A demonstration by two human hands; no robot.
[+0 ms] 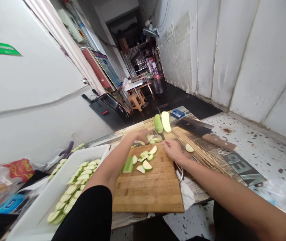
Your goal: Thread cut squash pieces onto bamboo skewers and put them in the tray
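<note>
the left hand [144,135] is beyond the far edge of a brown rectangular wooden cutting board [148,194], at a cluster of pale green-edged vegetable slices [154,138]. its fingers are bent toward the slices; whether they grip one cannot be told. the right hand [173,149] is at the far right corner of the board, thumb and fingertips drawn narrowly together; whether something thin is pinched there cannot be told.

on the far half of the board lie loose half-round slices with white flesh and green rind [147,165], beside a light green block of cut vegetable [127,164] at the left. the near half of the board is bare wood.

beyond the board, two long halves of green vegetable lie side by side: one skin up [158,124], one pale face up [166,122]. a small blue box [177,113] is near them.

right of the board, a bundle of thin tan wooden skewers [200,152] lies lengthwise, one half-round slice [189,148] resting on it. a dark-bladed cleaver with a brown wooden handle [219,142] is just beyond. at the left, a white rectangular plastic tub [28,214] contains rows of overlapping slices [70,190].
</note>
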